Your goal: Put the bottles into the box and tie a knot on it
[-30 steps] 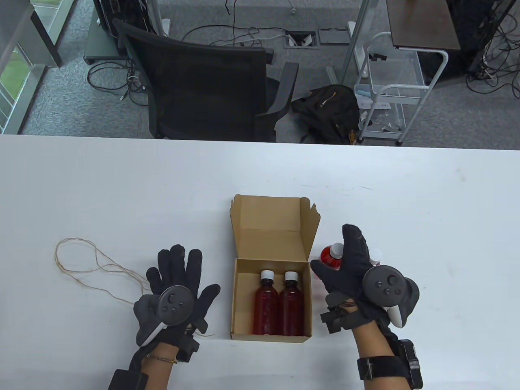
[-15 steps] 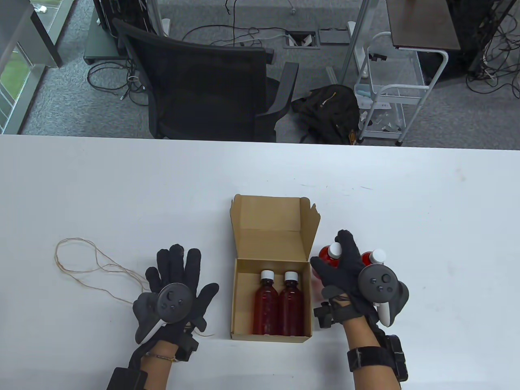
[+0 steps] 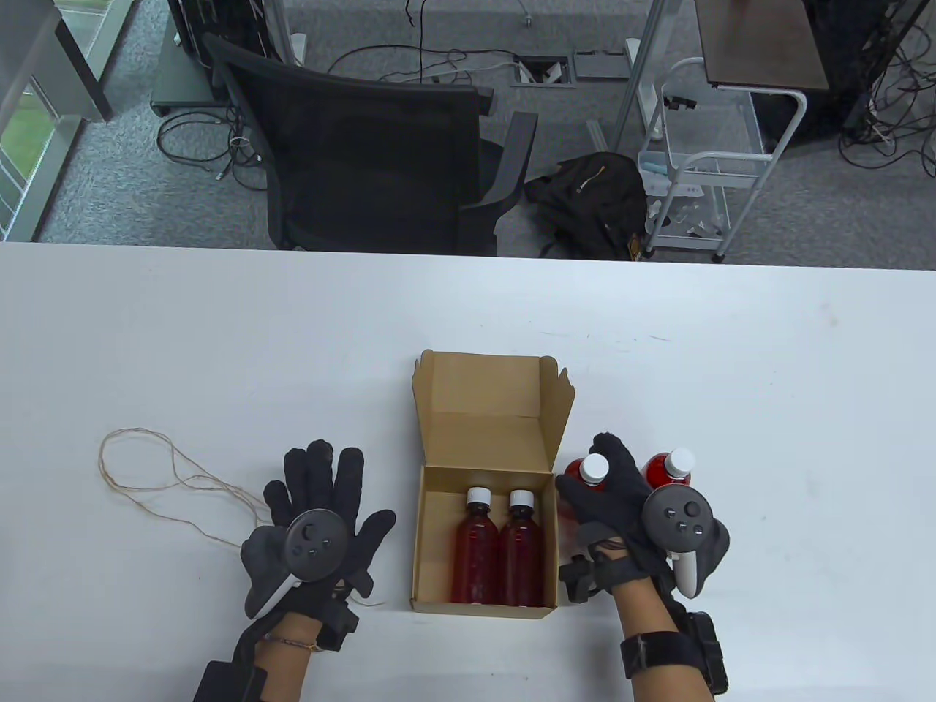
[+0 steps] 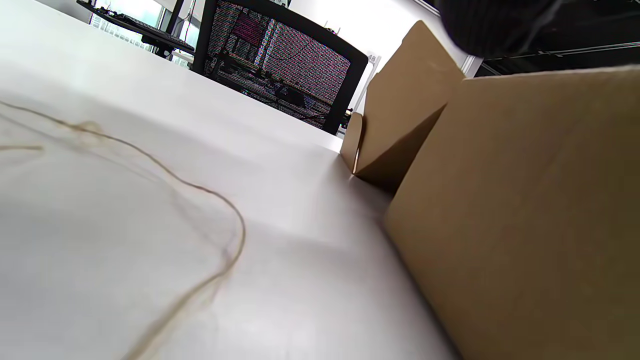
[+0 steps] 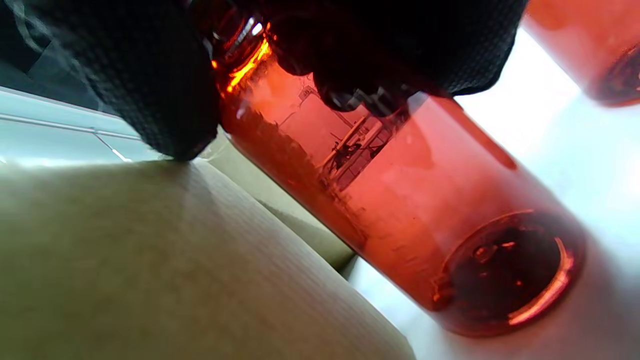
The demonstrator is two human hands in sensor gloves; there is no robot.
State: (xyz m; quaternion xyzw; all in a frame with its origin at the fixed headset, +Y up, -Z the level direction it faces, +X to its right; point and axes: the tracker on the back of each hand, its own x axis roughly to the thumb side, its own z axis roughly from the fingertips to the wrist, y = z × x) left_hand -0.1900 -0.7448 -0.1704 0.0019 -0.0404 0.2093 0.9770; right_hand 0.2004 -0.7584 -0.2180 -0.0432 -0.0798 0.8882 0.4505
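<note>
Red-liquid plastic bottles with white caps (image 3: 500, 545) already lie two deep in the open brown cardboard box (image 3: 485, 468), and the right hand (image 3: 635, 504) curls its fingers (image 5: 150, 90) round a third red bottle (image 3: 585, 475) just right of the box, which must next be lifted over the wall, while the left hand (image 3: 314, 512) rests flat and empty on the white desk (image 3: 219, 329).

A white table (image 3: 219, 329) carries an open cardboard box (image 3: 484, 585) between the two hands' fingers. A loose string (image 3: 157, 475) lies left of the left hand's fingers (image 3: 322, 468). One red bottle (image 3: 669, 468) stands just right of the right hand's fingers (image 3: 610, 468).
</note>
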